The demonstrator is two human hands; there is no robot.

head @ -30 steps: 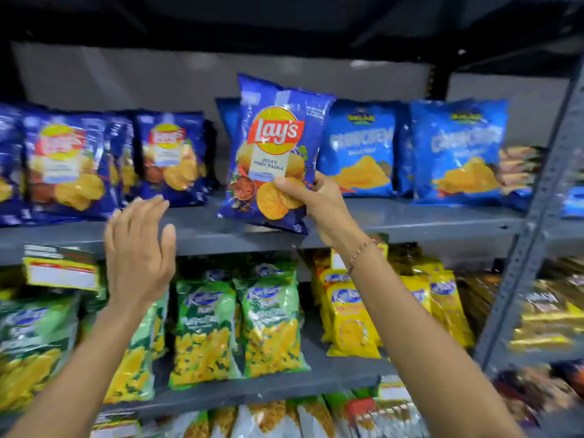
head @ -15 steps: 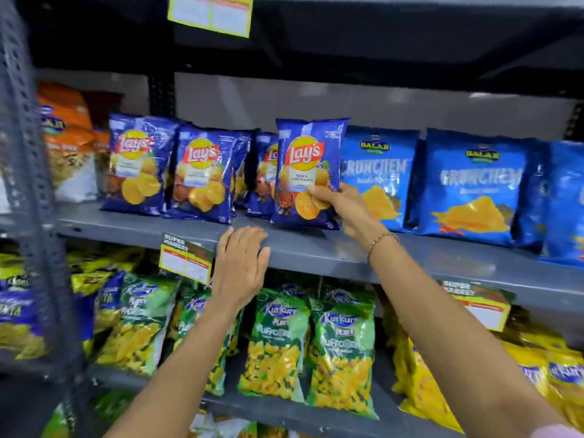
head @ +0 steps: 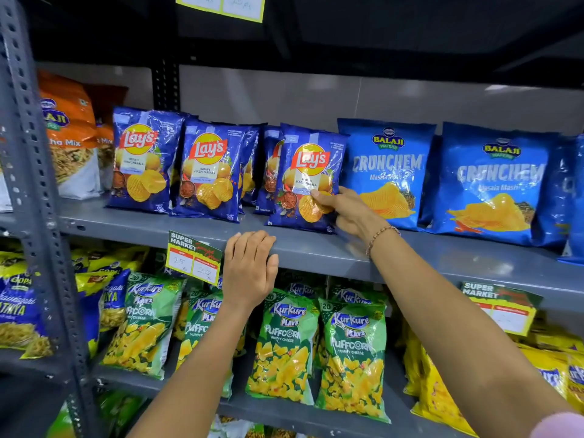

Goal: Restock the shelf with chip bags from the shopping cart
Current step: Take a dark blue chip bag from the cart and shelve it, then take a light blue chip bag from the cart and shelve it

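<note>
A dark blue Lay's chip bag (head: 305, 165) stands upright on the grey middle shelf (head: 316, 248), and my right hand (head: 347, 213) grips its lower right corner. More Lay's bags (head: 208, 172) stand in a row to its left. My left hand (head: 249, 267) rests with its fingers over the shelf's front edge, holding nothing. The shopping cart is out of view.
Light blue Balaji Crunchem bags (head: 387, 172) stand right of the held bag. Orange Balaji mix bags (head: 68, 134) sit at far left. Green Kurkure Puffcorn bags (head: 284, 346) and yellow bags (head: 442, 390) fill the lower shelf. Price tags (head: 192, 262) hang on the edge. A perforated steel post (head: 34, 191) stands at left.
The Lay's bag has been set down upright onto the shelf beside the Crunchem bags. My left hand moved up to rest on the shelf edge. The camera has drawn closer.
</note>
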